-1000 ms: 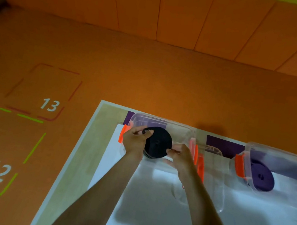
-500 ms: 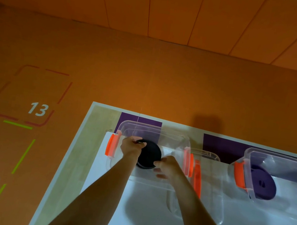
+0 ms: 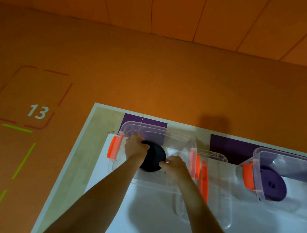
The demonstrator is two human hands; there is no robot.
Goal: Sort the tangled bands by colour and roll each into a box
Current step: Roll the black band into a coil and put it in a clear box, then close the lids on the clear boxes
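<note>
Gripping the rolled black band (image 3: 152,157) from both sides, the left hand (image 3: 135,149) curls over its far left edge and the right hand (image 3: 176,167) pinches its near right edge; the roll sits inside the left clear box (image 3: 158,130); a rolled purple band (image 3: 273,185) lies in the right box (image 3: 291,157); a clear lid (image 3: 216,194) rests between them

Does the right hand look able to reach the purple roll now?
Probably not yet: the right hand grips the black roll in the left box. The purple roll sits in an open box, so letting go should clear it.
</note>
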